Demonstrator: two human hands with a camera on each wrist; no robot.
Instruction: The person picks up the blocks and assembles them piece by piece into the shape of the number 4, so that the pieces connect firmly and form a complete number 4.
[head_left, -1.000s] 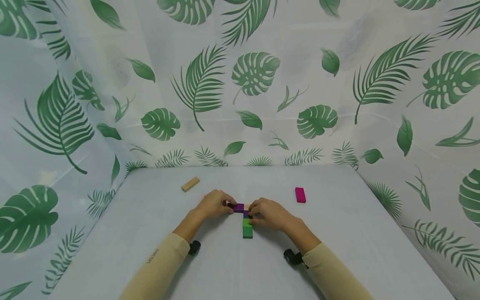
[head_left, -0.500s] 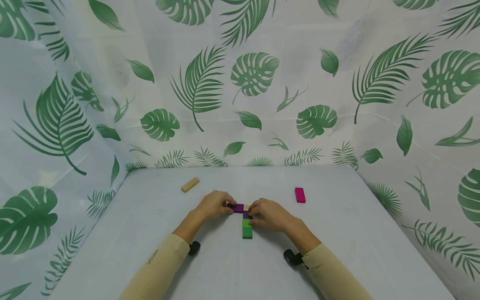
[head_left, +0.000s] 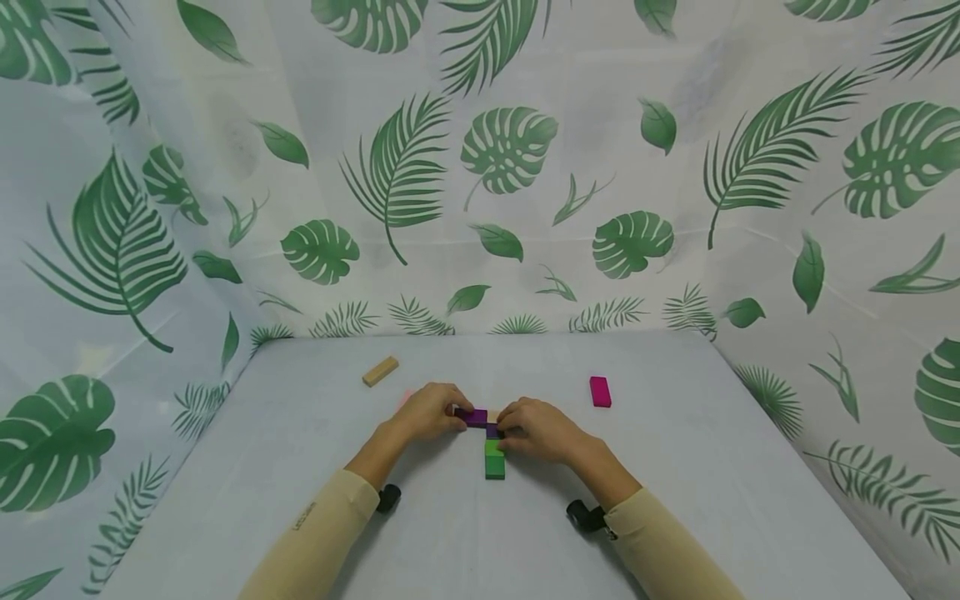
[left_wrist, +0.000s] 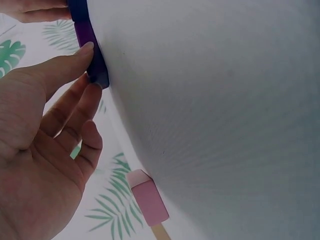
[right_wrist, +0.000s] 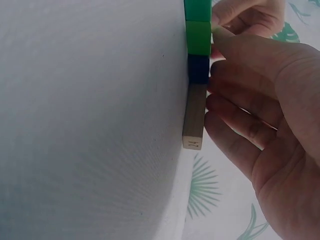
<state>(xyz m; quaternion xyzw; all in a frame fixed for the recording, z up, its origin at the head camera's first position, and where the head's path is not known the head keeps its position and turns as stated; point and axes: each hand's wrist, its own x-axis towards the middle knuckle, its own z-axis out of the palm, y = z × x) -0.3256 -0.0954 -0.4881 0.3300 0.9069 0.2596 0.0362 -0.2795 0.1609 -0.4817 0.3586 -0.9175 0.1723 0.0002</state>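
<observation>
My left hand (head_left: 430,412) pinches the outer end of a purple wooden block (head_left: 476,418) between thumb and fingers. That block lies flat, its right end close to a row of blocks. The row has a natural wood block (right_wrist: 195,117) at the far end, then a dark blue block (right_wrist: 198,69), a bright green block (head_left: 493,447) and a darker green block (head_left: 494,468) nearest me. My right hand (head_left: 542,429) rests along the row's right side, its loosely bent fingers touching the blocks. In the head view it partly covers the wood and dark blue blocks.
A pink block (left_wrist: 151,202) lies beyond my left hand, mostly hidden in the head view. Farther back left is another natural wood block (head_left: 381,371). A magenta block (head_left: 600,392) lies at the back right. Leaf-patterned cloth (head_left: 510,275) walls the white table.
</observation>
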